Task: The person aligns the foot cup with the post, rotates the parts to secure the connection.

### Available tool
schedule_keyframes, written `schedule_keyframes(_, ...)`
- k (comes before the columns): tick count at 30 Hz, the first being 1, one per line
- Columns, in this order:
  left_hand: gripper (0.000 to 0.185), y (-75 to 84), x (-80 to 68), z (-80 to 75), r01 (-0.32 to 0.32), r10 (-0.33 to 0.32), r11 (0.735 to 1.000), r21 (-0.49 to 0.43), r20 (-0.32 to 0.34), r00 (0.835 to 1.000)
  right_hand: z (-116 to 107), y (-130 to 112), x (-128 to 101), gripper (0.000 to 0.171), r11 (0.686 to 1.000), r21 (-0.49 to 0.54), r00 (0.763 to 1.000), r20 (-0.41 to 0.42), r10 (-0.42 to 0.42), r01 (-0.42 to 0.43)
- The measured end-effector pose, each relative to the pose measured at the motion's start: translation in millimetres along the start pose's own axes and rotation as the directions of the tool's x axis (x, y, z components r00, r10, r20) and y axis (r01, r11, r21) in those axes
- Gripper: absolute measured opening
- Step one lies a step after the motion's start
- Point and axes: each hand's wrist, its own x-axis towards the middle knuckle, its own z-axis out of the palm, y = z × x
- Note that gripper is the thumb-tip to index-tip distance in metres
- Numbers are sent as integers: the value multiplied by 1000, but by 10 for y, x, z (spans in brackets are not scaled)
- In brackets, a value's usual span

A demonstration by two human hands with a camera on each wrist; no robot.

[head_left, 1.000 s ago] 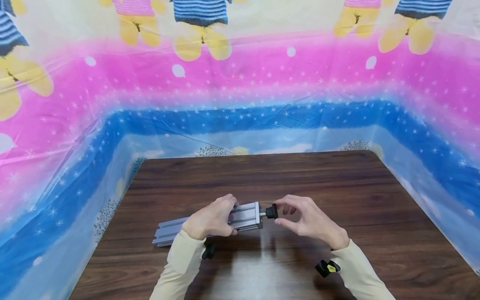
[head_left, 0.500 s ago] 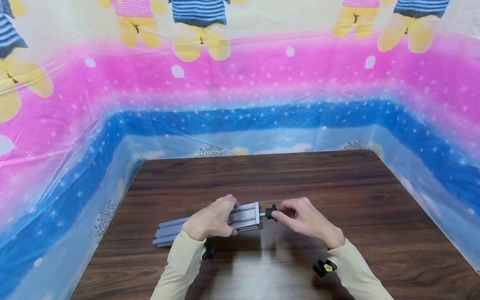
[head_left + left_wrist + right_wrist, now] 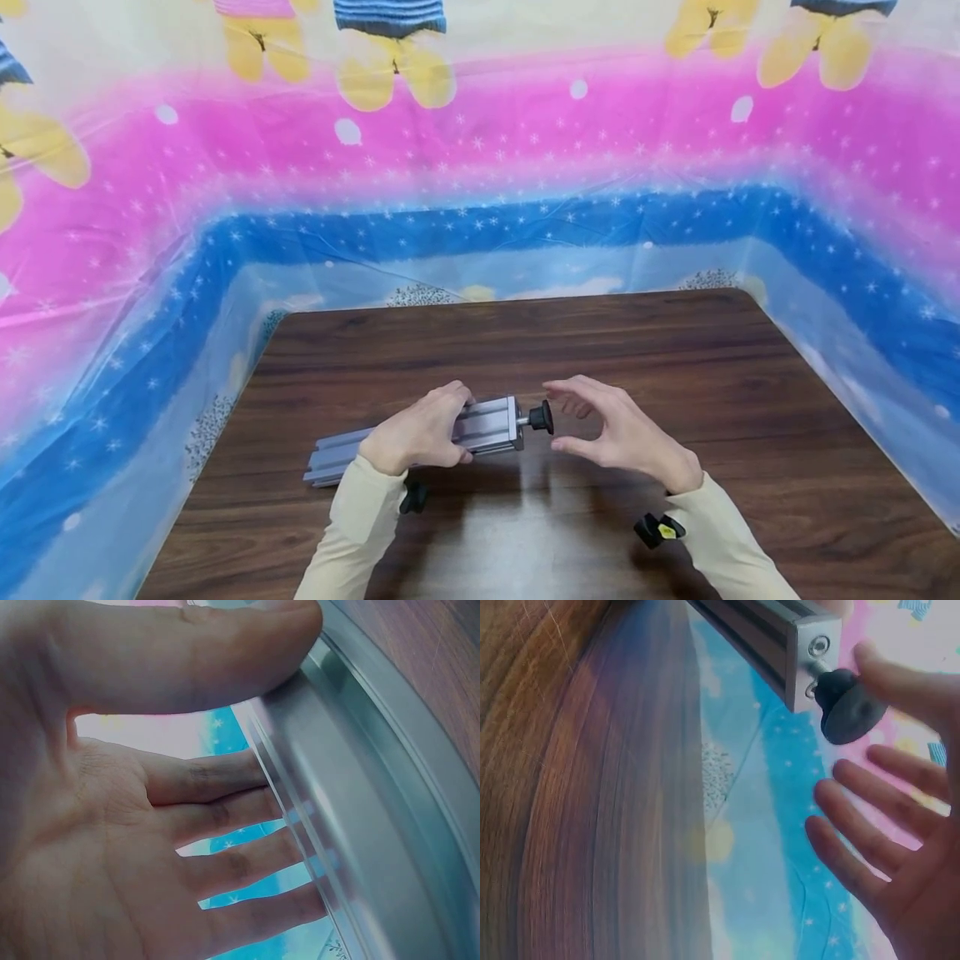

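A grooved grey aluminium profile (image 3: 483, 423) lies slantwise above the wooden table in the head view. My left hand (image 3: 420, 433) grips it from above, with the thumb on the near side and the fingers across the far side. From the metal end plate (image 3: 816, 652) at its right end sticks a threaded stem, bearing a black levelling foot (image 3: 542, 417). Just right of that foot, my right hand (image 3: 626, 429) has its thumb and fingers spread apart. In the right wrist view its thumb comes close to the foot (image 3: 849, 709); whether they touch I cannot tell.
The dark wood-grain table (image 3: 675, 350) extends around both hands. A printed pink and blue cloth (image 3: 480, 192) hangs behind the table and along its sides. A black wrist camera (image 3: 656, 530) sits below the right sleeve.
Half a second ago my right thumb and fingers pinched the levelling foot; now they have spread and moved off it. My left hand keeps its grip on the profile. The head view has tilted slightly.
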Motion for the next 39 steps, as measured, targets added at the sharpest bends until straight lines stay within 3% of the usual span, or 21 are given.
schedule_keyframes(5, 52, -6, 4, -1, 11, -11, 1000, 4, 8, 1000, 28, -10, 32, 63, 997, -8, 997, -8, -75, 75)
schedule_keyframes(13, 51, 4, 2, 1, 19, -19, 1000, 3, 12, 1000, 60, -3, 33, 45, 998, -4, 998, -18, -56, 56)
schedule_keyframes(19, 53, 10, 6, -1, 18, -18, 1000, 12, 10, 1000, 78, -18, 57, 19, 999, 6, 999, -10, 35, -35)
schedule_keyframes(23, 53, 12, 2, 3, 19, -19, 1000, 17, 9, 1000, 86, -43, 78, 11, 993, -15, 993, -2, 114, -114)
schedule_keyframes(32, 52, 2, -17, 18, 12, -12, 1000, 8, 1, 1000, 109, -46, 79, 32, 983, -78, 986, 3, 167, -166)
schedule_keyframes(34, 52, -2, -20, 18, 15, -15, 1000, 7, 1, 1000, 97, -43, 68, 30, 983, -78, 986, 9, 168, -167)
schedule_keyframes(37, 52, -4, -18, 13, 15, -15, 1000, 7, -2, 1000, 65, -38, 41, 14, 990, -56, 991, 7, 131, -130)
schedule_keyframes(39, 52, -7, -18, 8, 22, -22, 1000, 9, -2, 1000, 47, -37, 31, 32, 996, -44, 997, 4, 75, -75)
